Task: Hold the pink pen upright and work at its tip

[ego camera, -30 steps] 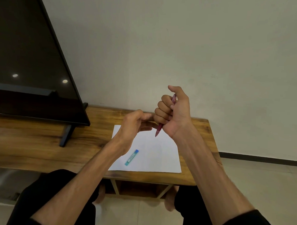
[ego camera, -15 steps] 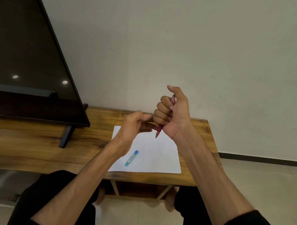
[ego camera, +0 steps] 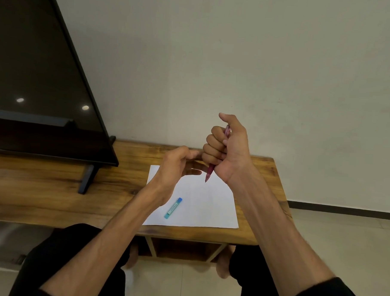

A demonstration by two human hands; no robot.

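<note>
While both forearms rise from dark-clad knees, a blue-capped teal lead tube [ego camera: 173, 208] lies nearest on the white paper sheet [ego camera: 209, 206]. Above the sheet, the left hand [ego camera: 177, 167] hangs loosely curled; whether it pinches anything cannot be told. Just beside it, the right hand [ego camera: 226, 149] fists round a pink pencil [ego camera: 209, 172], tip down. Farther back, the wooden table [ego camera: 53, 186] carries a dark television [ego camera: 36, 73].

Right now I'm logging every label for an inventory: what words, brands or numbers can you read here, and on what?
Nothing can be read.
Blue-green tube on the white paper: a pale label strip with print, too small and blurred to read.
Red pen gripped in the right hand: no marking shows.
White paper: blank.
TV screen: dark, only two light reflections.
</note>
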